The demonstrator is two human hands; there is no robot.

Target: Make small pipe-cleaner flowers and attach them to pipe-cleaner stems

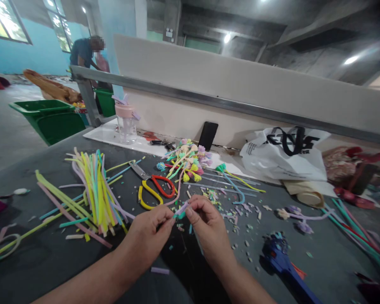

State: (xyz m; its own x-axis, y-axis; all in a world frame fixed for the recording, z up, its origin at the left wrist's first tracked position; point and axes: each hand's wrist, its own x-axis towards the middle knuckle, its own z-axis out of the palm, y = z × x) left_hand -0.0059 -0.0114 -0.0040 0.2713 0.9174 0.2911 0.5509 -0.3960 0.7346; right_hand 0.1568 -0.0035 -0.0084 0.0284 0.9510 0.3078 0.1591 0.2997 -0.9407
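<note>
Lilac-and-teal piece (181, 210) up between the hands, looking unfinished
Left hand (150, 228) pinches one end, right hand (210, 226) the other, above the table (41, 266); beyond, near the scissors (148, 177), a bunch of flowers (193, 157) looks done, while plenty of loose stems (98, 190) lie unused at left

strips (98, 194) left of scissors (145, 176) | flowers (190, 159) before phone (208, 135) | bag (281, 155) right of phone

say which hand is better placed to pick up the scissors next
Probably the left hand, closer to the scissors, whose yellow handle lies just beyond it. The right hand is farther off. Both pinch a small lilac-and-teal piece.
</note>
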